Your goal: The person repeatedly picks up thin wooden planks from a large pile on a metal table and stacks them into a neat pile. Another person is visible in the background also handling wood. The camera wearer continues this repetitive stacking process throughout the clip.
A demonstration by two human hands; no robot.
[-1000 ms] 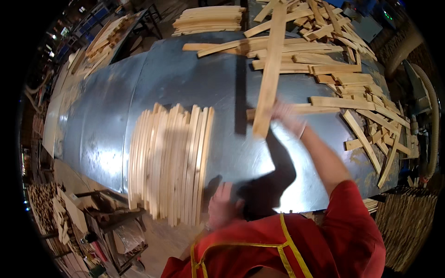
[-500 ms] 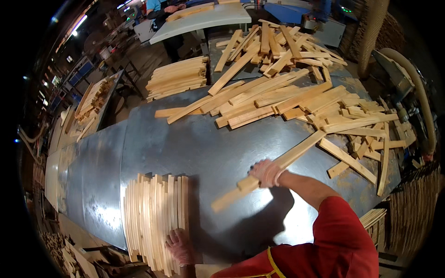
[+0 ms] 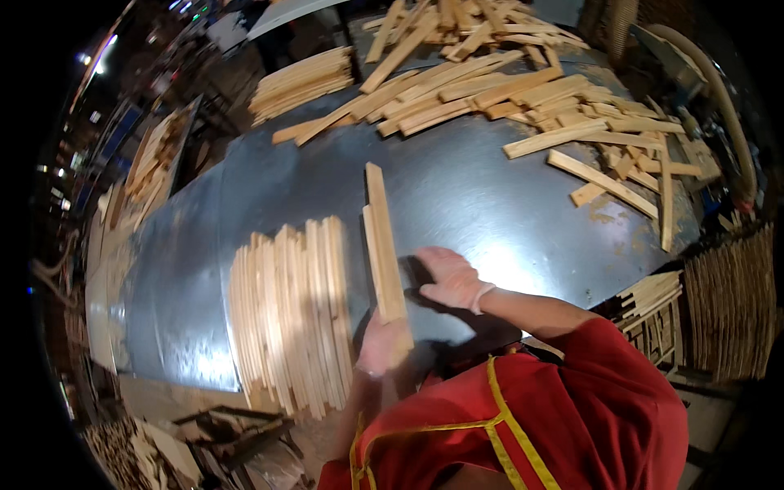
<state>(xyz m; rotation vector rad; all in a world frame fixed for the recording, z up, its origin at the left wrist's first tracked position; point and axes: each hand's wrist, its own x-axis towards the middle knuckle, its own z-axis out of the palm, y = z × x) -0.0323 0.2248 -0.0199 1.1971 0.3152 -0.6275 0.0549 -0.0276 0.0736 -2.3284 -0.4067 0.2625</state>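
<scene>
Two pale wooden strips (image 3: 385, 253) stand out lengthwise over the metal table, side by side, the left one shorter at its far end. My left hand (image 3: 380, 341), in a light glove, is closed around their near end. Just to their right is my right hand (image 3: 451, 278), also gloved, its fingers apart and pointing left with nothing in them. Left of the held strips lies a row of wooden strips (image 3: 286, 310), packed side by side on the table with uneven ends.
A loose heap of wooden strips (image 3: 563, 102) covers the table's far right. A neat stack (image 3: 300, 82) stands beyond the far edge. Hoses (image 3: 727, 82) hang at the right, near stacked boards (image 3: 729, 302). The bare metal tabletop (image 3: 327, 175) spans the middle.
The strips my right hand held have come left and turned lengthwise, and are now in my left hand. My right hand has let go. My left hand has left the row.
</scene>
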